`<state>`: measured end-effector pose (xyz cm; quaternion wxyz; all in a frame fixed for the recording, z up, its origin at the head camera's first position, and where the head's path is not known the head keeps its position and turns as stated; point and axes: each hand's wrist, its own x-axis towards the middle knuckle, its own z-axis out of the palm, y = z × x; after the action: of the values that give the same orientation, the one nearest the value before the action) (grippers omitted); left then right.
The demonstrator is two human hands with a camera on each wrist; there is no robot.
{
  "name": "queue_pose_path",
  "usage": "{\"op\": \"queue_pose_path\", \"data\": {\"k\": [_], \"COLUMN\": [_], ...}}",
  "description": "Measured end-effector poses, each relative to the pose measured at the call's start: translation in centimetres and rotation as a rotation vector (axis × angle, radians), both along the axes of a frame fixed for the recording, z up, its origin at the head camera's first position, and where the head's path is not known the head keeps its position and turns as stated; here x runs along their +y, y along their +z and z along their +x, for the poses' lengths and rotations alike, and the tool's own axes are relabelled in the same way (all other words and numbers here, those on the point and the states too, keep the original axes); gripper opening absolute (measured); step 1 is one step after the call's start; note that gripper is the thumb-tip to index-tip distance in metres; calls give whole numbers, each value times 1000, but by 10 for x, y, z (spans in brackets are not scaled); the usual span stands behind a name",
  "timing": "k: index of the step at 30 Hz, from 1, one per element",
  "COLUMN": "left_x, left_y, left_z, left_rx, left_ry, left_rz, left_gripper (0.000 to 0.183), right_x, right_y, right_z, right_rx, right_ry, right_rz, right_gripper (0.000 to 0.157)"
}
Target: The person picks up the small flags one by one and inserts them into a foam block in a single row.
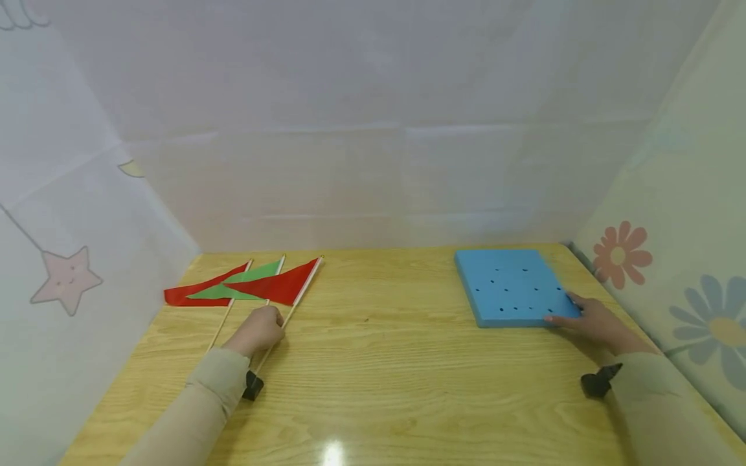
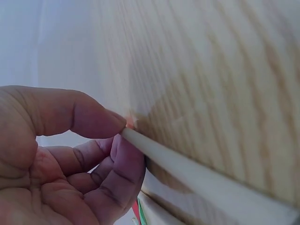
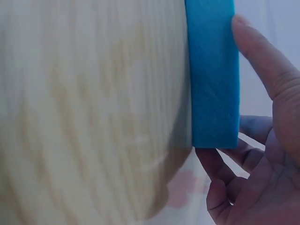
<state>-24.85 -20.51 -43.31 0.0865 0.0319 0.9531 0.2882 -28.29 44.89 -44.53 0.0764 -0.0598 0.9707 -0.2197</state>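
Note:
In the head view my left hand pinches the thin stick of a red triangular flag on the left of the table. Thumb and forefinger close on that stick in the left wrist view. Beside it lie a green flag, partly covered by the first, and another red flag. On the right, a flat blue block with several dark holes lies on the table. My right hand grips its near right corner, thumb on the top face and fingers round the side.
The wooden table stretches between the flags and the block. Pale cloth walls rise behind and on both sides, printed with a pink star and flowers. Black devices are strapped at both wrists.

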Motion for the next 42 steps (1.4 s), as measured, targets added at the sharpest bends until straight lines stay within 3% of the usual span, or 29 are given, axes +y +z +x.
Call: {"op": "queue_pose_path", "data": {"k": [8,18,28,36,42], "left_x": [1,4,9,15,16], "left_y": [4,13,15,16,15], "left_z": [2,2,3,3,4], "left_rx": [-25,16,56,70,82], "left_ry": [28,68,90,167,202], "left_rz": [26,130,250,466,494], "left_gripper": [7,16,35,33,34], "right_x": [-16,-41,-59,-71,-87], "right_y": [4,6,2,2,0], "right_z": [-2,-5,-7,-6,-5], "right_rx": [-34,-96,-66,-83,-64], "right_ry": [0,13,43,17,31], "right_rz": [-16,-54,-70,-80,-111], "right_gripper": [100,109,106,109,109]}}
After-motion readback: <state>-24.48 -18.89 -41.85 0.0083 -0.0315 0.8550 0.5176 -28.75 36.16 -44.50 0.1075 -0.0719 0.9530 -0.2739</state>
